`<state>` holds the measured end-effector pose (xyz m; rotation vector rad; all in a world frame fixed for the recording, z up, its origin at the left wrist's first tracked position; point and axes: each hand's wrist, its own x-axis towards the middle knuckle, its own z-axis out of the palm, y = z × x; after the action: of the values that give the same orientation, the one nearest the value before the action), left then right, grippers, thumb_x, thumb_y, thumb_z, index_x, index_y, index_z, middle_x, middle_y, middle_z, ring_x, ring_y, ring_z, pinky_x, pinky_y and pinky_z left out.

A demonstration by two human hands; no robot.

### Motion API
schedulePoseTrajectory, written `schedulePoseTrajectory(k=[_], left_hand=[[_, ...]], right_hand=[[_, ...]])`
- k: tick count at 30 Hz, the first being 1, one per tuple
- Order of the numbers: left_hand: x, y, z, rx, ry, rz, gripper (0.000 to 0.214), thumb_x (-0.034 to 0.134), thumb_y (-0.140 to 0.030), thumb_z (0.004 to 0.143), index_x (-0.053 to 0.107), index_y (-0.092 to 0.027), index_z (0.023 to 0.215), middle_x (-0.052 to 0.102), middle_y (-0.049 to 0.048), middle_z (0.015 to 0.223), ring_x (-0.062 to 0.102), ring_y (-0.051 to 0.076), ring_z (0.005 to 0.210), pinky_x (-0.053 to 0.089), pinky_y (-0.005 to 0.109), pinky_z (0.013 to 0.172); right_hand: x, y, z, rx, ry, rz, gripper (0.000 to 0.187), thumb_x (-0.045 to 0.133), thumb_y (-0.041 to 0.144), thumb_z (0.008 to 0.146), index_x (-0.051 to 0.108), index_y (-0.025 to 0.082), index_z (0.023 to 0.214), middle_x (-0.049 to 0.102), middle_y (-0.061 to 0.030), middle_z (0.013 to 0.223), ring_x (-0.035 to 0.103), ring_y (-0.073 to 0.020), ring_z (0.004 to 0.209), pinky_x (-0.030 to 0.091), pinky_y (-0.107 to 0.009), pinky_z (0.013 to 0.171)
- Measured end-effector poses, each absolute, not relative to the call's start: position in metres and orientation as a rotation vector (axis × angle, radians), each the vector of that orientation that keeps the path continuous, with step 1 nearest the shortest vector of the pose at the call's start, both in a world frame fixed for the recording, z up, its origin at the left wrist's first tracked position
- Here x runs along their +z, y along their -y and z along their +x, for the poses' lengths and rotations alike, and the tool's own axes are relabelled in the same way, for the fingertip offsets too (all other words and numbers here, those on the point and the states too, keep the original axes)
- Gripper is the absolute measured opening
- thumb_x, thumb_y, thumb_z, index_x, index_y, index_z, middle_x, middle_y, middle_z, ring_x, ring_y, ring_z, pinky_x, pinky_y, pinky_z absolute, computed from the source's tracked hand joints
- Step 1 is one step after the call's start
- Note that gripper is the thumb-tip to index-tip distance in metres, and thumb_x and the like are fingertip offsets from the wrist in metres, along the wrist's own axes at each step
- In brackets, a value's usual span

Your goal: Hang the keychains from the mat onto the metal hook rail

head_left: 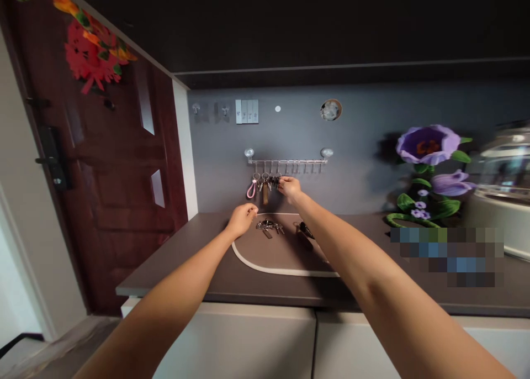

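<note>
A chrome hook rail [287, 161] is fixed to the grey wall above a brown counter. Several key bunches [265, 184] hang from its left hooks, one with a pink loop [251, 190]. My right hand [290, 188] is raised to the rail, its fingers pinched on a dark key bunch [275, 181] at a hook. My left hand [242, 219] hovers lower, over the counter, with fingers curled; what is in it is hidden. Below the hands lies a loose bunch of keys [269, 226] and a dark key fob [305, 231] on an oval tray [265, 266] with a white rim.
A dark red door [116, 163] with a black handle stands at the left. Purple artificial flowers [430, 169] sit at the counter's right, with a shiny metal vessel [503, 169] beyond. Light switches [247, 111] and small wall hooks are above the rail. White cabinet fronts lie below the counter edge.
</note>
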<state>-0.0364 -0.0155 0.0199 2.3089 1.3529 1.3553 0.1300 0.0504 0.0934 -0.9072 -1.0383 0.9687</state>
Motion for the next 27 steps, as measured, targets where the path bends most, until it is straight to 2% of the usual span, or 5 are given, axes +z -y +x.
schedulePoseTrajectory(k=[10,16,21,23,27], left_hand=[[0.037,0.017,-0.029,1.298,-1.432,2.226,0.019,0.044,-0.017,0.075,0.062,-0.014,0.078,0.065,0.0028,0.072,0.055,0.010,0.061,0.040,0.020,0.057],[0.053,0.022,-0.017,1.238,-1.594,2.239,0.017,0.048,-0.014,0.073,0.064,-0.014,0.078,0.065,0.0034,0.073,0.055,0.012,0.065,0.040,0.021,0.062],[0.039,0.022,-0.005,1.328,-1.728,2.093,0.017,0.050,-0.016,0.074,0.064,-0.015,0.083,0.066,0.0047,0.079,0.057,0.013,0.071,0.041,0.022,0.066],[0.031,0.023,-0.004,1.355,-1.776,2.055,0.017,0.051,-0.020,0.075,0.064,-0.015,0.084,0.066,0.0054,0.081,0.057,0.014,0.073,0.041,0.023,0.066],[0.019,0.026,-0.011,1.267,-1.845,2.125,0.017,0.051,-0.027,0.077,0.063,-0.016,0.081,0.066,0.0056,0.080,0.057,0.014,0.072,0.040,0.023,0.066]], right_hand=[[0.079,-0.026,0.139,0.911,1.148,-0.998,0.022,0.051,0.004,0.071,0.056,0.012,0.090,0.061,-0.0036,0.083,0.052,-0.0050,0.062,0.045,-0.018,0.066],[0.062,-0.005,0.137,0.956,1.202,-0.951,0.018,0.053,0.005,0.071,0.056,0.012,0.087,0.061,-0.0026,0.077,0.054,-0.0053,0.061,0.045,-0.018,0.064],[0.043,0.018,0.138,0.971,1.371,-0.969,0.015,0.053,0.009,0.072,0.056,0.014,0.086,0.063,-0.0025,0.073,0.057,-0.0084,0.063,0.046,-0.021,0.063],[0.037,0.026,0.142,0.833,1.517,-1.037,0.013,0.052,0.012,0.074,0.058,0.014,0.086,0.064,-0.0034,0.074,0.058,-0.0098,0.065,0.045,-0.023,0.065],[0.031,0.037,0.152,0.324,1.883,-1.175,0.014,0.050,0.018,0.077,0.062,0.016,0.084,0.065,-0.0048,0.075,0.059,-0.0133,0.072,0.041,-0.025,0.075]])
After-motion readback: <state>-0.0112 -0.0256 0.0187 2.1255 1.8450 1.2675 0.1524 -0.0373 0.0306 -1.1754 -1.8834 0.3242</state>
